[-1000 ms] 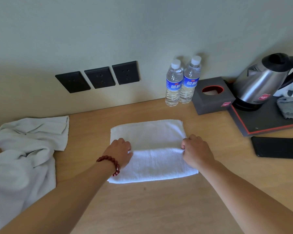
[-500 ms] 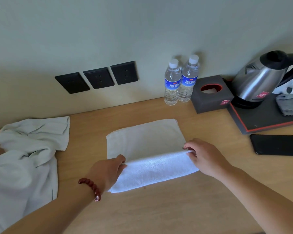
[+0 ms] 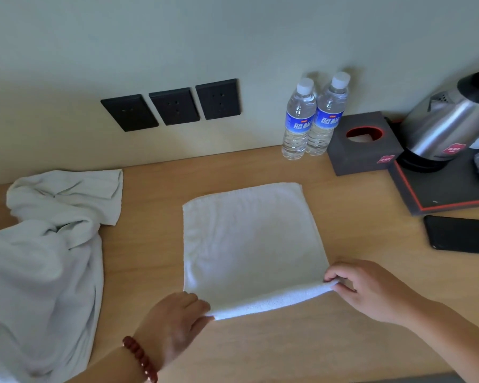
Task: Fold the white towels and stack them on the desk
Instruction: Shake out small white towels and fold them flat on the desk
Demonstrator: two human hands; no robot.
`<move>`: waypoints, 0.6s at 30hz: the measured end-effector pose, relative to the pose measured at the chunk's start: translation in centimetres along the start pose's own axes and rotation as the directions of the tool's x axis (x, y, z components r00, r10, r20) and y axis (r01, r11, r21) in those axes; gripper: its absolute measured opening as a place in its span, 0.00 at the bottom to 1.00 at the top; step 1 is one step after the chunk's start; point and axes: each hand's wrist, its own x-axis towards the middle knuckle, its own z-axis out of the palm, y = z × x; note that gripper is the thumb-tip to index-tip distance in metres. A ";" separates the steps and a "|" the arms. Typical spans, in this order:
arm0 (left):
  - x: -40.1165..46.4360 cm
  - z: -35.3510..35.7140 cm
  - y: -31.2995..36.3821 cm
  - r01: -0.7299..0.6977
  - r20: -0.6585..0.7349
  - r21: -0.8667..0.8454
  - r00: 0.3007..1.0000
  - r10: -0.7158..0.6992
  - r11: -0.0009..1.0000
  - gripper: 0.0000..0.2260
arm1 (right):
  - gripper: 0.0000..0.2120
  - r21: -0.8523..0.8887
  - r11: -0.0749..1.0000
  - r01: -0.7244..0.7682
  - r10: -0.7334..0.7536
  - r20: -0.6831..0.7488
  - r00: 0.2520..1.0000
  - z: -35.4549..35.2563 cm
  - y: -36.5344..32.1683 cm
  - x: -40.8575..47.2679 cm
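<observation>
A small white towel (image 3: 253, 244) lies nearly flat on the wooden desk (image 3: 288, 341), its near edge lifted a little. My left hand (image 3: 174, 324), with a red bead bracelet at the wrist, pinches the near left corner. My right hand (image 3: 368, 288) pinches the near right corner. A larger white towel (image 3: 44, 258) lies crumpled in a heap at the left side of the desk.
Two water bottles (image 3: 313, 117) stand against the wall, next to a dark tissue box (image 3: 364, 142). A steel kettle (image 3: 448, 125) sits on a dark tray (image 3: 440, 194) at the right, and a black phone (image 3: 462, 234) lies in front of it. Three black sockets (image 3: 174, 106) are on the wall.
Both hands have drawn the folded-over layer of the small towel back toward me, so the towel has opened from a folded strip into a nearly flat square.
</observation>
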 end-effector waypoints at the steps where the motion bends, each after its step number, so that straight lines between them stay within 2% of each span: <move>1: 0.3 0.0 -0.4 0.102 0.014 -0.026 0.995 -0.102 0.994 0.19 | 0.08 0.024 0.999 -0.024 0.024 0.002 1.000 -0.1 -0.1 0.4; 4: 2.0 -0.6 -1.7 0.359 0.111 -0.061 0.930 -0.352 0.931 0.19 | 0.10 0.162 0.983 -0.082 0.090 -0.046 0.995 -0.8 -0.2 2.3; 7: 3.9 -0.8 -2.8 0.522 0.243 -0.104 0.839 -0.487 0.847 0.12 | 0.08 0.256 0.959 -0.117 0.149 -0.106 0.983 -1.1 0.0 4.7; 9: 5.4 -1.0 -3.2 0.665 0.294 -0.160 0.738 -0.607 0.730 0.05 | 0.07 0.276 0.948 -0.158 0.202 -0.138 0.970 -0.7 0.2 6.3; 11: 6.3 -0.9 -3.7 0.782 0.325 -0.256 0.623 -0.711 0.569 0.04 | 0.05 0.314 0.926 -0.210 0.270 -0.164 0.949 -0.1 0.2 7.5; 14: 6.6 -0.6 -4.5 0.859 0.347 -0.309 0.501 -0.793 0.408 0.01 | 0.04 0.383 0.885 -0.263 0.350 -0.179 0.919 0.8 0.3 8.5; 18: 5.5 -0.2 -4.7 0.890 0.345 -0.354 0.409 -0.845 0.286 0.04 | 0.06 0.448 0.845 -0.292 0.407 -0.186 0.894 1.8 0.4 7.8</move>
